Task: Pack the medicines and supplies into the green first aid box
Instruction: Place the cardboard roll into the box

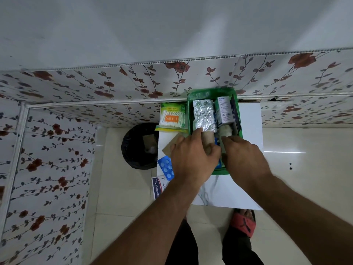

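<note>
The green first aid box (191,111) stands open on a small white table (250,127). Inside lie a silver foil pill strip (203,115), a white medicine carton (224,110) and a cream bandage roll (225,130). My left hand (193,159) is over the box's near left part, closed around a tan roll (207,139). My right hand (244,159) reaches into the near right part, fingertips at the bandage roll; what it grips is hidden. Left of the box lie a pack of cotton swabs (172,117), a blue blister pack (166,168) and a Hansaplast packet (158,186).
A black-lined waste bin (137,146) stands on the floor just left of the table. Flower-patterned wall panels run behind and to the left. A brown card (169,148) lies beside my left hand. My foot in a red sandal (244,222) is below the table's near edge.
</note>
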